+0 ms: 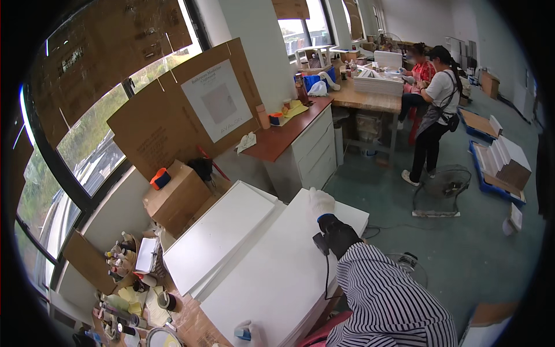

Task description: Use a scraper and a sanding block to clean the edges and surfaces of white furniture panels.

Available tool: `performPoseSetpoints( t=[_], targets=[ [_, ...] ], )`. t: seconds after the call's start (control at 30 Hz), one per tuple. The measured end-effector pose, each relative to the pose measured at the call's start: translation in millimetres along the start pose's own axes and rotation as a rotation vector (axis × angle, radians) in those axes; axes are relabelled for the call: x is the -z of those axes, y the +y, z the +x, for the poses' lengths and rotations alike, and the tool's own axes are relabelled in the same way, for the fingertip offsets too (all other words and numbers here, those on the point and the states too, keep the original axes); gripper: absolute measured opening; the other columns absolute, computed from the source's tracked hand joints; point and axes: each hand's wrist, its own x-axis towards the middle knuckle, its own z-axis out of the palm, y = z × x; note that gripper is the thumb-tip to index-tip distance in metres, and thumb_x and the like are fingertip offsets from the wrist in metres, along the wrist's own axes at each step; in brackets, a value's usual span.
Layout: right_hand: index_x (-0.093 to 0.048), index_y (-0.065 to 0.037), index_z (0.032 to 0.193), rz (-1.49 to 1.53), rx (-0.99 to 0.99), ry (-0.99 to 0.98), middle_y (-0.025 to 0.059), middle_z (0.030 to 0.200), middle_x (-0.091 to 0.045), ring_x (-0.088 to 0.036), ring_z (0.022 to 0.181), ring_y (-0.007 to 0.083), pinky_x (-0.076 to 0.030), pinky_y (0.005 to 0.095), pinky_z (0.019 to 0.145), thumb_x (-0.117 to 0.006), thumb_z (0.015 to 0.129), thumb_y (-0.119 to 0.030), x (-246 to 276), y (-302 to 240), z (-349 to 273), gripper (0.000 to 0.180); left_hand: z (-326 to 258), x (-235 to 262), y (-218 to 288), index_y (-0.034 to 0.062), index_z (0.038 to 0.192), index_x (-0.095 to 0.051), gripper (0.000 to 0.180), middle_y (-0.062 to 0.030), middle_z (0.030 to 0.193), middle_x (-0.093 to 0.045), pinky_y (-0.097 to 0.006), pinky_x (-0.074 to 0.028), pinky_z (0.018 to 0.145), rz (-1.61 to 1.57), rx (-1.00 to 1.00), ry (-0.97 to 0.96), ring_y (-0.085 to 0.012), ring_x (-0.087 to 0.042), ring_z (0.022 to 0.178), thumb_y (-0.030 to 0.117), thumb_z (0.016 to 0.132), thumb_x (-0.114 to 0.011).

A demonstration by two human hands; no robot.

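Note:
A large white panel (272, 260) lies before me on top of a stack of similar boards. My right hand (321, 203), in a white knit glove, rests with its fingers laid over the panel's far end. A black wrist band (340, 234) with a small device and cable sits above that glove, below a striped sleeve. Close to the panel's near end, my left hand (255, 334), also white-gloved, grips a small blue block (243, 333) against the surface. The lower frame edge cuts off part of that hand.
Another white panel (222, 231) lies alongside on the left. Bottles (121, 254), cans and papers crowd the bench at lower left. Beyond stand a cardboard box (179, 199) and a red-topped cabinet (286, 130). Floor fans (445, 185) and two people (436, 98) are farther right.

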Motion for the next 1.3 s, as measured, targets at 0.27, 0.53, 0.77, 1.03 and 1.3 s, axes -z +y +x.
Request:
performPoseSetpoints(
  t=[0.27,0.53,0.77,1.03,1.3],
  targets=[
    [-0.064,-0.010,0.099,-0.076,-0.032,0.060,0.0143,0.086,-0.071,-0.070,0.084,0.0364,-0.053,0.0528,0.070,-0.049,0.098,-0.031,18.2,15.0,2.7,0.026,12.8,-30.5,88.2,-0.0021,0.081,-0.059,0.018,-0.0154,0.109,-0.065,-0.032,-0.051,0.080,0.106,0.142,0.063,-0.0157,-0.062,0.086,0.009,0.091,-0.068],
    [-0.064,-0.010,0.108,-0.158,-0.163,-0.033,0.0139,0.088,-0.073,-0.071,0.086,0.0363,-0.054,0.0521,0.071,-0.049,0.096,-0.029,58.3,37.7,-42.2,0.027,13.3,-35.4,89.6,-0.0021,0.076,-0.060,0.020,-0.0163,0.110,-0.065,-0.032,-0.051,0.079,0.111,0.074,0.112,-0.0159,-0.062,0.084,0.010,0.090,-0.068],
    [-0.064,-0.016,0.116,-0.284,-0.220,-0.036,0.0134,0.090,-0.074,-0.072,0.089,0.0341,-0.056,0.0482,0.072,-0.055,0.092,-0.029,108.7,94.9,-88.4,0.029,8.5,-24.5,78.1,-0.0029,0.078,-0.066,0.018,-0.0162,0.112,-0.066,-0.032,-0.052,0.078,0.120,0.036,0.051,-0.0169,-0.064,0.086,0.010,0.090,-0.068],
    [-0.065,-0.006,0.108,-0.231,-0.209,0.088,0.0213,0.102,-0.073,-0.068,0.101,0.0417,-0.054,0.0544,0.083,-0.044,0.098,-0.038,110.2,127.6,-25.2,0.040,14.7,-22.2,81.0,-0.0011,0.083,-0.067,0.016,-0.0144,0.107,-0.069,-0.030,-0.050,0.080,0.162,0.083,0.051,-0.0143,-0.064,0.088,0.012,0.091,-0.071],
    [-0.068,-0.007,0.114,-0.544,0.220,-0.140,0.0159,0.107,-0.073,-0.071,0.101,0.0361,-0.058,0.0474,0.085,-0.047,0.100,-0.037,37.9,82.8,1.3,0.039,60.4,67.3,55.4,-0.0059,0.121,-0.063,0.035,-0.0049,0.105,-0.069,-0.026,-0.051,0.083,-0.096,0.329,0.354,-0.0106,-0.062,0.092,0.019,0.097,-0.066]
  ],
)
